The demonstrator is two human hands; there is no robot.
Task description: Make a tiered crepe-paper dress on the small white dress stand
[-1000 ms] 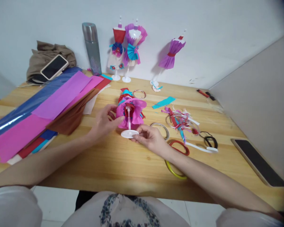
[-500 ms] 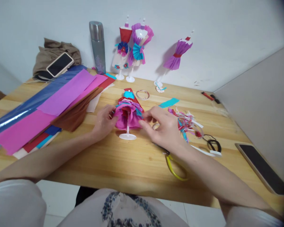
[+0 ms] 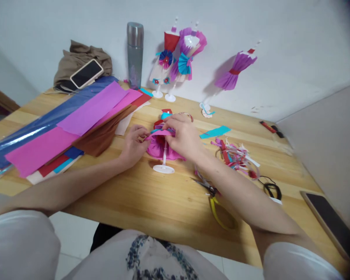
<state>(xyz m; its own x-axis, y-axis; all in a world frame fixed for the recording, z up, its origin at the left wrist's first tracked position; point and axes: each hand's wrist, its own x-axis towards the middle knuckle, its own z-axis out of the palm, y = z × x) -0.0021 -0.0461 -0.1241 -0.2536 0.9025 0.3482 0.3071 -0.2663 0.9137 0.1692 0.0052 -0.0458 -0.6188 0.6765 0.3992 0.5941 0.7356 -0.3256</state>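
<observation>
A small dress form on a white round base lies tipped back on the table, its stem towards me. It wears a ruffled paper skirt in pink, with turquoise and red at the top. My left hand pinches the skirt's left edge between thumb and fingers. From the right, my right hand reaches across the skirt, its fingers closed on the upper pink layer. That hand hides much of the bodice. Yellow-handled scissors lie beneath my right forearm.
Three dressed mannequins, one in purple, stand against the wall beside a grey flask. Crepe paper sheets and a phone on brown cloth lie left. Paper scraps, a turquoise strip and another phone lie right.
My right hand has moved left and up from the skirt's right edge onto its upper layer. My left hand stays at the left edge. The view has shifted slightly.
</observation>
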